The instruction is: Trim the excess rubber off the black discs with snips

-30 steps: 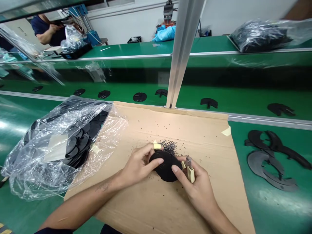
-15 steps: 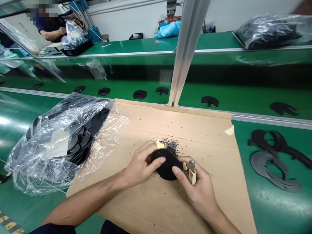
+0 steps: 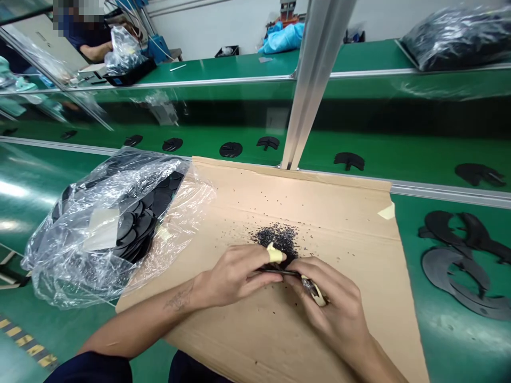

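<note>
My left hand (image 3: pixel 235 274) pinches a thin black disc (image 3: pixel 275 272), seen almost edge-on, over a sheet of cardboard (image 3: pixel 319 213); a yellow finger cot covers its forefinger tip. My right hand (image 3: pixel 331 298) grips a small cream-handled tool (image 3: pixel 313 290) and also touches the disc's right edge. Just beyond the fingers lies a heap of tiny black crumbs (image 3: pixel 279 236).
A clear plastic bag of black discs (image 3: pixel 115 223) lies at the left. Black cut-out scraps (image 3: pixel 459 250) lie on the green bench at the right. Black parts (image 3: pixel 229 149) sit along the conveyor beyond a slanted metal post (image 3: pixel 315 80). Another person (image 3: pixel 85 37) works far left.
The disc has turned from face-up to nearly edge-on between my hands. My right hand has rolled palm down over the tool. More of the crumb heap shows.
</note>
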Motion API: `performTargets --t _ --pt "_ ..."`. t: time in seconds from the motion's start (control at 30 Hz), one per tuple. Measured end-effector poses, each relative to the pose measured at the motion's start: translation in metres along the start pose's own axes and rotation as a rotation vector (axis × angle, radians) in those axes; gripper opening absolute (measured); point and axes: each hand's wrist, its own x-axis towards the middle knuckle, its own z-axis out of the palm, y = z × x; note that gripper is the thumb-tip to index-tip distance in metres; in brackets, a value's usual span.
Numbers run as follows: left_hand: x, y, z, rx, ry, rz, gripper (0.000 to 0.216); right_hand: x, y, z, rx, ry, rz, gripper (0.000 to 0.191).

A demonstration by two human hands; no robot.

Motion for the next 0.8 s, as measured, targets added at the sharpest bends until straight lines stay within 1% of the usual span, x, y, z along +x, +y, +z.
performTargets --t 0.1,0.2,0.3,0.43,0.53,0.7,0.8 --pt "0.0017 0.0010 -0.0004 -0.139 0.048 -0.073 0.028 -0.0022 -0.0007 -0.0003 0.006 0.007 -0.069 0.033" --pt "0.0037 0.0014 -0.0028 -0.196 0.017 -0.034 0.027 -0.0025 -0.0024 -0.0014 0.022 0.023 -0.103 0.038" --pt "0.0035 0.0014 -0.0041 -0.176 0.016 0.061 0.028 -0.0022 -0.0037 -0.0019 0.003 0.010 -0.100 0.037" --pt "0.0031 0.0001 -0.0022 -0.104 0.107 0.176 0.029 -0.0016 -0.0044 -0.0015 0.006 -0.020 -0.100 0.033" --pt "0.0043 -0.0018 -0.0004 -0.109 0.121 0.259 0.028 -0.0011 -0.0039 -0.0014 0.005 -0.022 -0.123 0.032" --pt "0.0041 -0.0004 -0.0005 -0.057 0.138 0.259 0.024 -0.0004 -0.0025 -0.0016 0.004 -0.048 -0.124 0.031" --pt "0.0029 0.0015 -0.0007 -0.033 0.118 0.256 0.024 -0.0003 -0.0015 -0.0015 0.004 -0.051 -0.125 0.031"
